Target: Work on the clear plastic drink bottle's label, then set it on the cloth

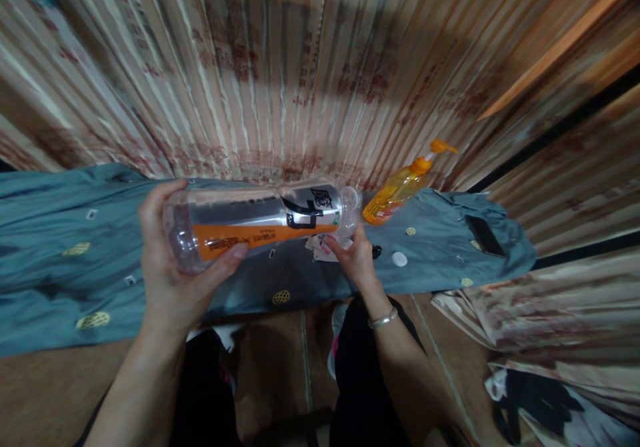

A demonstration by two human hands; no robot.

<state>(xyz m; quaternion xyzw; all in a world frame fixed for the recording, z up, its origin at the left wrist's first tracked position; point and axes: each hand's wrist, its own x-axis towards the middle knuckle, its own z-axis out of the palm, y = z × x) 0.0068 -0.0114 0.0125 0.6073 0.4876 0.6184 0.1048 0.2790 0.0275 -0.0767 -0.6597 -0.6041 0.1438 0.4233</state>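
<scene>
Though sideways in left hand (173, 260), bottle (260, 217) with bold black characters (309, 216)

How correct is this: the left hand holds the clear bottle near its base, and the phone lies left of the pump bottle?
One thing is wrong: the phone lies right of the pump bottle, as the head view shows. The left hand does hold the clear bottle near its base.

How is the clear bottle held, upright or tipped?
Tipped: the clear bottle is sideways, base at left hand, neck at right hand.
</scene>
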